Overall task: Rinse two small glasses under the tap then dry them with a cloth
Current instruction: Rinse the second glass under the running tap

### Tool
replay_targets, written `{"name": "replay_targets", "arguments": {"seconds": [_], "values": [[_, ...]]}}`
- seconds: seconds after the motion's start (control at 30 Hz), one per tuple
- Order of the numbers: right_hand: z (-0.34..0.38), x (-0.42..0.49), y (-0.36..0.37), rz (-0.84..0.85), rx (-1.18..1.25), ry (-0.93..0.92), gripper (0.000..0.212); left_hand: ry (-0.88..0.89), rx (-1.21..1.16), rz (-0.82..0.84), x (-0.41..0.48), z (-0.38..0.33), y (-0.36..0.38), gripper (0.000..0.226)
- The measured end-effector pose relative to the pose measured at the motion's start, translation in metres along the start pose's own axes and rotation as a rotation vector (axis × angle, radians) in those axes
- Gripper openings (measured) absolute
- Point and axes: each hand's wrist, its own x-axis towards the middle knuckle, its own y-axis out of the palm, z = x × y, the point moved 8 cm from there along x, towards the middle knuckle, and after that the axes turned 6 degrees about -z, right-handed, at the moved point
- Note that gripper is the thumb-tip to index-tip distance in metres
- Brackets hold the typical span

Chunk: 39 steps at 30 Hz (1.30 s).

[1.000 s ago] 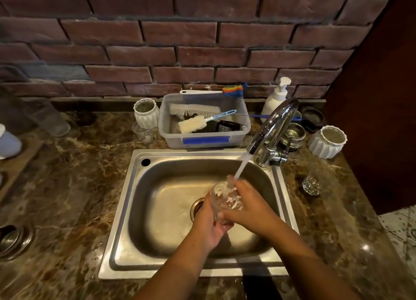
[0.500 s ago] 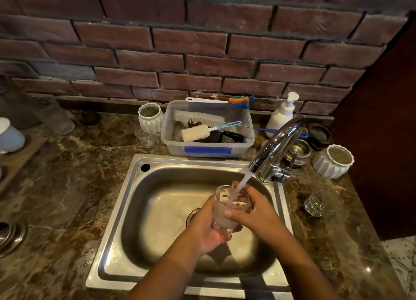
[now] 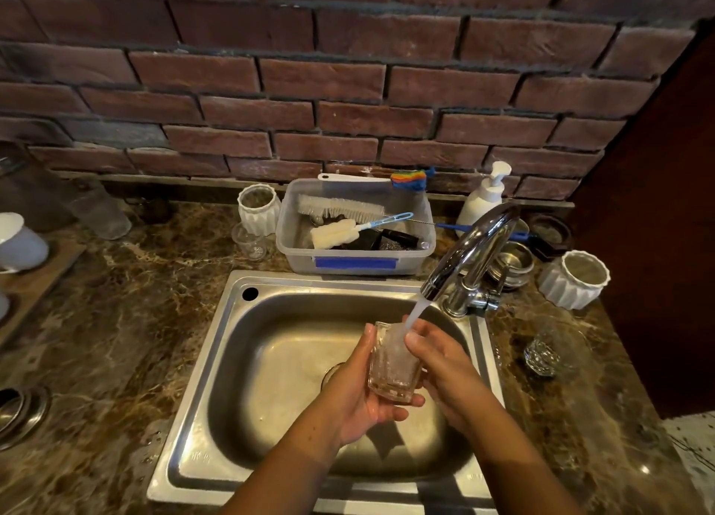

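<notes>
A small clear glass [image 3: 390, 363] is held upright over the steel sink [image 3: 216, 360]. My left hand [image 3: 360, 394] cups its base and side. My right hand [image 3: 445, 363] grips it from the right, fingers at the rim. Water runs from the chrome tap [image 3: 468, 251] straight into the glass. A second small glass [image 3: 541, 356] lies on the marble counter to the right of the sink. I see no cloth.
A plastic tub [image 3: 356, 263] with brushes stands behind the sink, a soap pump [image 3: 483, 201] beside it. White ribbed cups [image 3: 574, 284] [image 3: 258, 209], a clear glass [image 3: 251, 241] and small metal bowls [image 3: 510, 263] flank them. A brick wall closes the back.
The glass has been turned more upright under the stream, and my right fingers have shifted up to its rim. The view has moved closer and slightly down.
</notes>
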Motion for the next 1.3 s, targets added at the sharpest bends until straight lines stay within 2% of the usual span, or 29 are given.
{"name": "replay_targets", "arguments": {"seconds": [0.1,0.17,0.23,0.3,0.4,0.47,0.53,0.6,0.7,0.83,0.9,0.97,1.07,1.17,1.23,1.3], "values": [[0.001,-0.005,-0.002,0.010,-0.037,-0.043,0.039,0.000,-0.069,-0.044,-0.001,0.002,-0.001,0.068],[0.005,-0.006,-0.004,0.012,-0.208,-0.114,0.041,0.003,-0.145,-0.097,0.000,0.003,-0.007,0.064],[0.012,-0.008,-0.002,0.025,-0.385,-0.221,0.033,0.027,-0.170,-0.139,0.001,0.001,-0.012,0.063],[0.021,-0.011,0.002,0.043,-0.520,-0.340,0.031,0.064,-0.132,-0.176,0.002,-0.006,-0.014,0.058],[0.030,-0.015,0.015,0.073,-0.723,-0.445,0.040,0.107,-0.055,-0.214,-0.002,-0.017,-0.013,0.049],[0.031,-0.014,0.020,0.084,-0.810,-0.472,0.046,0.122,0.007,-0.238,-0.007,-0.024,-0.011,0.058],[0.030,-0.015,0.021,0.087,-0.799,-0.479,0.044,0.117,0.056,-0.273,-0.009,-0.028,-0.014,0.065],[0.029,-0.018,0.022,0.096,-0.750,-0.494,0.040,0.096,0.116,-0.287,-0.012,-0.031,-0.019,0.058],[0.034,-0.021,0.023,0.141,-0.692,-0.480,0.037,0.040,0.203,-0.222,-0.017,-0.038,-0.021,0.060],[0.032,-0.013,0.026,0.297,-0.473,-0.217,0.036,-0.056,0.318,-0.104,-0.022,-0.050,-0.017,0.065],[0.025,-0.010,0.032,0.363,-0.457,-0.127,0.039,-0.057,0.376,-0.091,-0.023,-0.055,-0.013,0.062],[0.020,-0.011,0.035,0.356,-0.444,-0.086,0.040,0.026,0.455,-0.152,-0.021,-0.062,-0.012,0.059],[0.015,-0.012,0.031,0.247,-0.337,-0.058,0.025,0.285,0.566,-0.285,-0.019,-0.071,-0.006,0.046],[0.006,-0.014,0.030,0.192,-0.187,0.041,0.025,0.518,0.746,-0.464,-0.019,-0.069,-0.008,0.034],[0.009,-0.014,0.029,0.209,-0.276,-0.003,0.023,0.539,0.689,-0.506,-0.019,-0.058,-0.013,0.033],[0.021,-0.016,0.028,0.250,-0.468,-0.144,0.020,0.360,0.409,-0.446,-0.015,-0.041,-0.015,0.034]]}}
